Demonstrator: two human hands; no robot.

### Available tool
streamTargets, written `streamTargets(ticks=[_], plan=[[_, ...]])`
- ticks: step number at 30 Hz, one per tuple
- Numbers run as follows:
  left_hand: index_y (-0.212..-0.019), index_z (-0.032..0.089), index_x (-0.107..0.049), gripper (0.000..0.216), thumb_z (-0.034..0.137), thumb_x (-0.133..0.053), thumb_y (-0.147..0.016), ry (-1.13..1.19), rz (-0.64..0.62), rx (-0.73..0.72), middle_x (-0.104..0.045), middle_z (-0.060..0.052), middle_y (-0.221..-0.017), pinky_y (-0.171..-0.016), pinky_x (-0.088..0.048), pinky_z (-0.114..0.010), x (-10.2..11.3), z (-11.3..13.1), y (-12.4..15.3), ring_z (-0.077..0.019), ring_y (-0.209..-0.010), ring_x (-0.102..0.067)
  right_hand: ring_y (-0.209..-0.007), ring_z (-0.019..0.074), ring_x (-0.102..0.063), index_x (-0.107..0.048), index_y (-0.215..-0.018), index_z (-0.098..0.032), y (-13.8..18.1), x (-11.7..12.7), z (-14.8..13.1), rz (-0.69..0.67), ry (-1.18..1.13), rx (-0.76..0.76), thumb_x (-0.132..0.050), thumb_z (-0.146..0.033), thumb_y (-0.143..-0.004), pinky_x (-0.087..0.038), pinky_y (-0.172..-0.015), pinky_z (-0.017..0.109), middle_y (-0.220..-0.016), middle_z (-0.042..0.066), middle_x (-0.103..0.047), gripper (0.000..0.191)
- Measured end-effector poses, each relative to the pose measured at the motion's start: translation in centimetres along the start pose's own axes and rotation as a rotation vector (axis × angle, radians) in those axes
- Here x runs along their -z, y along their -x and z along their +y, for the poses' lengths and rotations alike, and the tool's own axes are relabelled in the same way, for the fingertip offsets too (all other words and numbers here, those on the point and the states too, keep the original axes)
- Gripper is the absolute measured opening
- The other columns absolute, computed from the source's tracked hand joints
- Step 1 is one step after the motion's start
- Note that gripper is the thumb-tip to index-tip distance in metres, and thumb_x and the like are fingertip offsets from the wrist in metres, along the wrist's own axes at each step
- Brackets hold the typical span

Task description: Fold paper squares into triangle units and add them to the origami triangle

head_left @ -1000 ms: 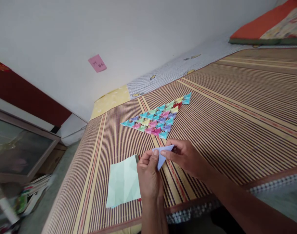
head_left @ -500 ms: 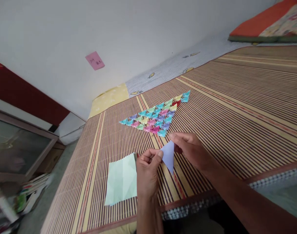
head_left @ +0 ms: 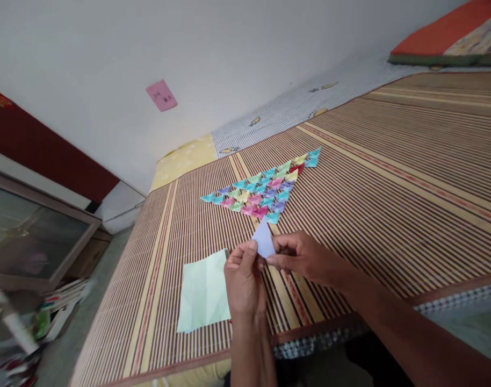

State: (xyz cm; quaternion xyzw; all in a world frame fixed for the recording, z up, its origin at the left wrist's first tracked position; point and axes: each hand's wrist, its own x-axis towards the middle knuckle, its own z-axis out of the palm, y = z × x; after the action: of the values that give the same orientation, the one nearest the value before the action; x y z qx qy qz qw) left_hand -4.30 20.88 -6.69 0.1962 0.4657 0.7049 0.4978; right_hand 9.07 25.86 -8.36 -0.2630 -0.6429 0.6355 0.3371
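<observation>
A folded lavender paper triangle (head_left: 264, 239) is held above the striped mat, its point turned up and away from me. My left hand (head_left: 244, 271) pinches its left edge between thumb and fingers. At the lower right corner my right hand (head_left: 300, 255) grips the same paper, thumb below and fingers partly behind it. Just beyond lie several small folded paper pieces (head_left: 265, 188) in turquoise, pink, yellow, green, purple and red, set in rows that form a large triangle. Left of my left hand rests a stack of pale green creased paper sheets (head_left: 205, 293).
The striped mat (head_left: 370, 215) covers the bed up to a checked cloth (head_left: 269, 121) along the wall. A pink note (head_left: 161, 95) hangs on the wall. Folded orange bedding (head_left: 439, 32) sits at the far right. A glass-fronted cabinet (head_left: 23, 242) stands on the left.
The lavender triangle has been turned so its point faces away instead of toward me. My right hand has moved from its upper corner down to its lower right. The view has shifted slightly.
</observation>
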Motion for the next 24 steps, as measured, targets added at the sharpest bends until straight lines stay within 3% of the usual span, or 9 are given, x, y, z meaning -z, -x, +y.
streamTargets(ticks=[6,10,13,17,20,24], plan=[[-0.064,0.013,-0.065,0.040,0.031,-0.097,-0.049,0.081,0.067,0.051,-0.056,0.004,-0.053,-0.046,-0.042,-0.015,0.0,0.6,0.0,-0.0051,-0.047,-0.048,-0.054,0.0093,-0.039,-0.053,-0.062,-0.018,0.1,0.2,0.3,-0.035,0.141,0.073,-0.071,-0.040,-0.087,-0.030,-0.050,0.022,-0.057,-0.007,-0.043,0.038],[-0.065,0.013,-0.067,0.039,0.033,-0.097,-0.051,0.012,0.072,0.016,-0.059,0.003,-0.058,-0.051,-0.051,-0.017,0.3,1.0,0.0,-0.0069,-0.051,-0.054,-0.061,0.0119,-0.051,-0.066,-0.076,-0.017,0.1,0.9,-0.1,-0.026,0.148,0.060,-0.074,-0.037,-0.085,-0.039,-0.057,0.023,-0.066,-0.003,-0.056,0.024],[-0.069,0.013,-0.070,0.033,0.039,-0.090,-0.064,-0.166,0.014,-0.066,-0.062,0.001,-0.063,-0.052,-0.051,-0.018,0.7,0.8,0.1,-0.0097,-0.056,-0.058,-0.068,0.0146,-0.058,-0.069,-0.093,-0.017,0.0,0.9,-0.4,0.087,0.016,0.083,-0.074,-0.042,-0.085,-0.047,-0.063,0.025,-0.075,0.000,-0.063,0.026],[-0.075,0.015,-0.071,0.029,0.042,-0.077,-0.081,-0.419,-0.114,-0.097,-0.066,0.000,-0.067,-0.053,-0.050,-0.020,0.6,0.4,0.7,-0.0100,-0.052,-0.059,-0.062,0.0138,-0.055,-0.064,-0.078,-0.018,-0.1,0.2,-0.5,0.279,-0.019,0.138,-0.070,-0.043,-0.088,-0.044,-0.058,0.024,-0.068,-0.002,-0.059,0.028],[-0.076,0.016,-0.071,0.027,0.041,-0.074,-0.085,-0.487,-0.144,-0.133,-0.063,0.002,-0.061,-0.055,-0.046,-0.019,0.0,0.5,1.1,-0.0086,-0.050,-0.055,-0.055,0.0117,-0.044,-0.057,-0.067,-0.019,0.1,-0.1,-0.7,0.398,0.110,0.187,-0.066,-0.040,-0.090,-0.036,-0.051,0.024,-0.060,-0.004,-0.048,0.033],[-0.077,0.016,-0.071,0.021,0.034,-0.082,-0.076,-0.444,-0.142,-0.122,-0.063,0.002,-0.062,-0.055,-0.042,-0.017,-0.7,0.4,1.4,-0.0087,-0.055,-0.053,-0.054,0.0110,-0.040,-0.052,-0.064,-0.020,0.3,-0.3,-0.9,0.494,0.212,0.230,-0.067,-0.036,-0.090,-0.033,-0.051,0.024,-0.058,-0.006,-0.043,0.034]])
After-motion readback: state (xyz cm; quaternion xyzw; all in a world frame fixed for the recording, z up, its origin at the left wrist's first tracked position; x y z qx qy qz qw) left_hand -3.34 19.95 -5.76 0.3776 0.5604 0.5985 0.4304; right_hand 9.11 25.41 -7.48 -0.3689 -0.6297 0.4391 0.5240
